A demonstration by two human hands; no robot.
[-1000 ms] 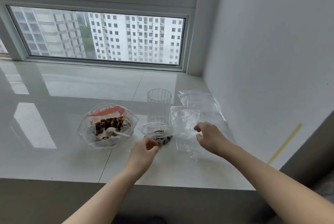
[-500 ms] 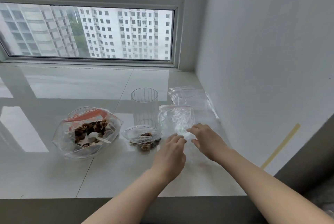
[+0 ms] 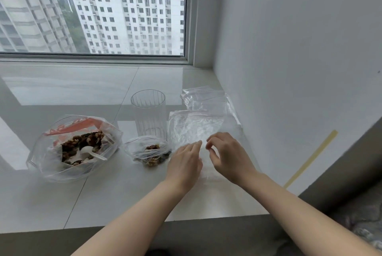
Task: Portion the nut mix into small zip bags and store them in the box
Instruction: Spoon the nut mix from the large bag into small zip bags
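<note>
The empty zip bag (image 3: 194, 129) lies flat on the sill (image 3: 103, 200) beside the glass (image 3: 149, 114), thin and probably slippery, so the left hand (image 3: 185, 164) with straight fingers and the loosely curled, empty right hand (image 3: 229, 158) should pinch its edge.

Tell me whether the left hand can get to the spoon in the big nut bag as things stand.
Probably yes. The left hand holds nothing, the big nut bag gapes open, and the spoon lies exposed on top. Only the small filled bag sits between, low enough to pass over.
</note>
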